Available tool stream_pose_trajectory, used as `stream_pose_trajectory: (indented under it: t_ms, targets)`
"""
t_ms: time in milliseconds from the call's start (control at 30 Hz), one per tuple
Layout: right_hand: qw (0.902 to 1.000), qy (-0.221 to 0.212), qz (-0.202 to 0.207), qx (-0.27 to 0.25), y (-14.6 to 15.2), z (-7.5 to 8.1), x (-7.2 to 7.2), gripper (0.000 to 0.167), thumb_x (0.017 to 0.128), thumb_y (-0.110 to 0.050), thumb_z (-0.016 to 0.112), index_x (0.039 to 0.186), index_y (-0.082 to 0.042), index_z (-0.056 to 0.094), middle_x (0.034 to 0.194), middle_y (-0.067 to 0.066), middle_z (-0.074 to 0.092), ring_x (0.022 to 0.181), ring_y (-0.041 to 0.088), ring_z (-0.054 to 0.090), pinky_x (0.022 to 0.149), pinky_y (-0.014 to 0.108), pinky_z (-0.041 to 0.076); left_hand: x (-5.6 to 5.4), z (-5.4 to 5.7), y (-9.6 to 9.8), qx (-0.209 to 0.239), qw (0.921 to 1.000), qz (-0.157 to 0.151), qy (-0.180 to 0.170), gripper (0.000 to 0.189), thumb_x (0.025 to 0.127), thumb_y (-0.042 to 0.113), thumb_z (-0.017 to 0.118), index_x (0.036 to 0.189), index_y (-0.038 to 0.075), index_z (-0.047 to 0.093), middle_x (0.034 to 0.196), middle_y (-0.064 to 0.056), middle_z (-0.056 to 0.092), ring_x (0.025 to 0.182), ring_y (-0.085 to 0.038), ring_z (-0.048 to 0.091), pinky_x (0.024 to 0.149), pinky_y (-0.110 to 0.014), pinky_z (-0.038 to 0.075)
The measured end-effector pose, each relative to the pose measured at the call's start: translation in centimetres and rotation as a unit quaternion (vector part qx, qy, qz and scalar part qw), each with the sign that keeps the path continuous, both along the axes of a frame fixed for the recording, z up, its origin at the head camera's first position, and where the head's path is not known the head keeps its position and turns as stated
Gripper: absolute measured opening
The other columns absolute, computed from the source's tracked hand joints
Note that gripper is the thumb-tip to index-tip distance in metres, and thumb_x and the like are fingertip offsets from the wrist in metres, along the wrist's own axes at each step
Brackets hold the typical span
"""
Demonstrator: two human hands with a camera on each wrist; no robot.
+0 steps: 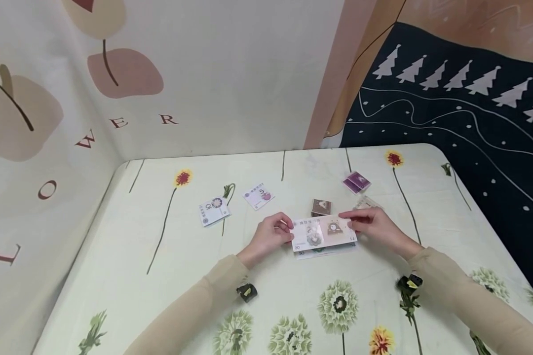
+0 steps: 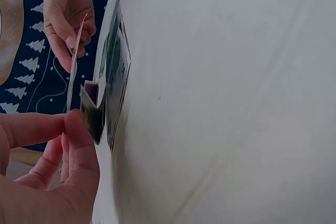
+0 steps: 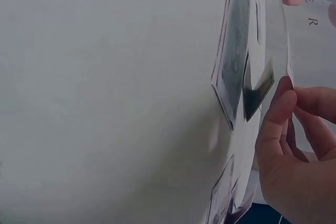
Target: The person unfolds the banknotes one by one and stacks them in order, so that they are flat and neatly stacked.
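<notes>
A pale pinkish play banknote marked 20 is held between both hands, raised above the table and almost edge-on in the wrist views. My left hand pinches its left end between thumb and fingers. At the opposite end, the right hand pinches the right edge. Beneath it lies a greenish-blue note marked 50, partly covered in the head view. Just behind the held note is a small brown folded note. Close to the right fingers, a pale note lies partly hidden.
A purple folded note is at the back right. To the left lie a folded note marked 10 and one marked 5. The flower-patterned tablecloth covers the table, with a hanging cloth behind.
</notes>
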State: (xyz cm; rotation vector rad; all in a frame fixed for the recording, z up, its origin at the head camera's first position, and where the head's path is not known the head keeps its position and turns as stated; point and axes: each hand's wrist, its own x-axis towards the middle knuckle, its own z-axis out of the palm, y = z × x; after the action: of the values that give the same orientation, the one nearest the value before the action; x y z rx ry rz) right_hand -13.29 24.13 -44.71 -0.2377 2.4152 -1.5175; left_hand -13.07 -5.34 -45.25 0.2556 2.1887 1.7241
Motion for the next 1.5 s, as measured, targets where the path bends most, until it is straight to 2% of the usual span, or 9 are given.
stream_pose_trajectory:
  t_ms: [167, 300, 533, 833, 1033, 1267, 1500]
  targets:
    - [1.0, 0.0, 0.008, 0.004, 0.1, -0.1, 0.2, 0.033, 0.087, 0.0, 0.066, 0.119, 0.005, 0.064, 0.115, 0.024, 0.062, 0.082, 0.013, 0.06, 0.067, 0.023, 0.052, -0.2, -0.5, 0.4, -0.038, 0.9989, 0.009, -0.026, 0.016, 0.078, -0.01, 0.065, 0.091, -0.002, 0.061, 0.075, -0.006, 0.059, 0.063, -0.014, 0.062, 0.061, -0.026, 0.055]
    - [0.9996, -0.013, 0.015, 0.019, 0.3, -0.4, 0.2, 0.032, 0.088, 0.0, 0.065, 0.119, 0.007, 0.064, 0.111, 0.023, 0.063, 0.078, 0.012, 0.06, 0.062, 0.023, 0.051, -0.1, -0.5, 0.6, -0.05, 0.998, 0.003, -0.039, 0.016, 0.079, -0.009, 0.067, 0.092, -0.001, 0.062, 0.075, -0.005, 0.059, 0.063, -0.014, 0.062, 0.06, -0.024, 0.054]
    - [0.9989, -0.024, 0.019, 0.037, 0.4, -1.0, 0.3, 0.032, 0.09, -0.003, 0.063, 0.121, 0.007, 0.063, 0.117, 0.024, 0.061, 0.085, 0.014, 0.062, 0.065, 0.024, 0.051, 0.0, -0.9, 1.0, -0.052, 0.997, 0.004, -0.057, 0.015, 0.08, -0.008, 0.069, 0.093, -0.002, 0.064, 0.076, -0.006, 0.061, 0.062, -0.013, 0.063, 0.061, -0.025, 0.056]
    - [0.9987, -0.009, 0.027, 0.042, 0.3, -0.7, 0.5, 0.03, 0.091, -0.004, 0.063, 0.119, 0.007, 0.064, 0.118, 0.025, 0.059, 0.091, 0.024, 0.063, 0.064, 0.028, 0.052, 0.0, -1.0, 1.1, -0.073, 0.9963, 0.003, -0.045, 0.015, 0.079, -0.006, 0.071, 0.093, -0.003, 0.068, 0.075, -0.005, 0.063, 0.063, -0.013, 0.064, 0.061, -0.024, 0.055]
    - [0.9972, 0.005, 0.032, 0.067, 0.3, -0.9, 0.5, 0.028, 0.09, -0.005, 0.064, 0.116, 0.006, 0.066, 0.118, 0.025, 0.059, 0.089, 0.024, 0.064, 0.065, 0.028, 0.052, 0.1, -1.0, 1.2, -0.079, 0.996, 0.002, -0.04, 0.014, 0.08, -0.005, 0.072, 0.093, -0.003, 0.07, 0.074, -0.004, 0.064, 0.064, -0.013, 0.065, 0.062, -0.023, 0.055]
    - [0.9963, 0.011, 0.03, 0.08, 0.0, -0.9, 0.5, 0.027, 0.089, -0.002, 0.063, 0.114, 0.006, 0.066, 0.119, 0.026, 0.058, 0.091, 0.029, 0.065, 0.068, 0.028, 0.053, 0.1, -1.1, 1.2, -0.098, 0.9947, 0.002, -0.031, 0.013, 0.081, -0.004, 0.072, 0.094, -0.003, 0.071, 0.074, -0.004, 0.066, 0.064, -0.012, 0.064, 0.062, -0.022, 0.054]
    - [0.9908, 0.05, 0.027, 0.123, -0.2, -1.0, 0.4, 0.026, 0.084, 0.004, 0.064, 0.109, 0.003, 0.07, 0.112, 0.021, 0.064, 0.091, 0.027, 0.059, 0.067, 0.028, 0.049, 0.2, -0.6, 1.4, -0.115, 0.9933, -0.003, -0.008, 0.012, 0.08, -0.004, 0.072, 0.092, -0.004, 0.072, 0.072, -0.005, 0.066, 0.061, -0.011, 0.064, 0.059, -0.02, 0.052]
